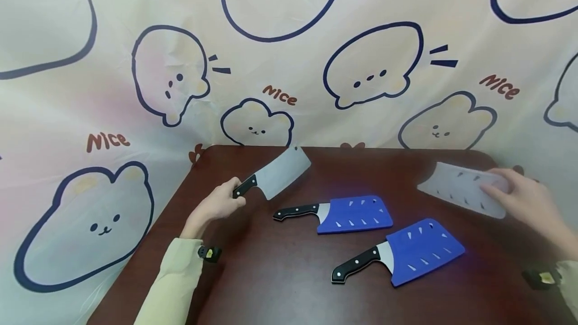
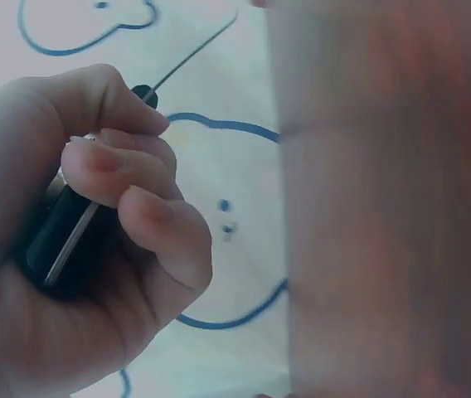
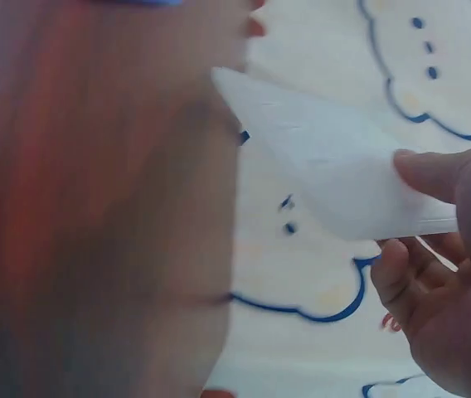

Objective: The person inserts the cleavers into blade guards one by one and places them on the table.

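Note:
My left hand [image 1: 221, 200] grips the black riveted handle of a cleaver [image 1: 283, 170] at the table's far left. Its bare steel blade points to the back right. In the left wrist view the fingers [image 2: 165, 228] wrap the handle, and the blade shows edge-on as a thin line. On the right, my right hand [image 1: 524, 195] pinches a translucent white blade cover [image 1: 465, 187] between thumb and fingers. Small slots run along the cover, and its open end faces left toward the cleaver. The right wrist view shows this blade cover [image 3: 318, 157] with the thumb on its upper face.
Two more cleavers lie on the dark brown table [image 1: 280, 275], blades in blue covers: one in the middle [image 1: 356, 214], another nearer the front right [image 1: 424, 252]. Both handles point left. A pale curtain [image 1: 307, 64] with cartoon outlines hangs behind the table.

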Demonstrator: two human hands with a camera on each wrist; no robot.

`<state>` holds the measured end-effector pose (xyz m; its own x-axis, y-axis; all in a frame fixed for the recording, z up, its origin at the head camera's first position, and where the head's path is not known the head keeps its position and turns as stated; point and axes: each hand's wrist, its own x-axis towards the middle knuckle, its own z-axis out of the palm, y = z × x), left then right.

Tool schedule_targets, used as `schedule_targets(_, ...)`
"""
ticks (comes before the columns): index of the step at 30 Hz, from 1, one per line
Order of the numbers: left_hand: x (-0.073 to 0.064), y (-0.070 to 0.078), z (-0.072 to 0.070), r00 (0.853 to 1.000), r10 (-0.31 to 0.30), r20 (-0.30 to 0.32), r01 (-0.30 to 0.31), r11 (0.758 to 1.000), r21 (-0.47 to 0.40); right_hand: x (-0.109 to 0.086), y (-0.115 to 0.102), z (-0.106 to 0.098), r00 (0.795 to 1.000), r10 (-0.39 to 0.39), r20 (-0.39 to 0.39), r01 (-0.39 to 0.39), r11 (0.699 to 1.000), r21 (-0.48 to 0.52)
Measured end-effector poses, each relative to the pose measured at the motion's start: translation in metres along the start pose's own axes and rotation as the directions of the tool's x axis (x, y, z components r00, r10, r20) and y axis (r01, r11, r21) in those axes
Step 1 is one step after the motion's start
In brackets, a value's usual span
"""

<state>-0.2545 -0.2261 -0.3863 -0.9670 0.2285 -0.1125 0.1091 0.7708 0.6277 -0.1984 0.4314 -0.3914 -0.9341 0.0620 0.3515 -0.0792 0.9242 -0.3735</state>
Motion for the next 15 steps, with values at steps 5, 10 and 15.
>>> schedule_targets(5, -0.005, 0.011, -0.008, 0.998, 0.049, -0.031, -0.049, 0.999, -0.023, 0.009, -0.03, -0.01, 0.997, 0.056, -0.053, -0.052, 0.996, 0.077)
schedule_targets(10, -0.011, 0.018, -0.012, 0.996, 0.08, -0.028, -0.082, 0.995, -0.056, 0.012, -0.048, -0.015, 0.994, 0.09, -0.066, -0.078, 0.984, 0.158)
schedule_targets(15, -0.013, 0.026, -0.019, 0.99, 0.14, -0.025, -0.142, 0.981, -0.133, 0.015, -0.059, -0.022, 0.982, 0.13, -0.139, -0.088, 0.958, 0.273)
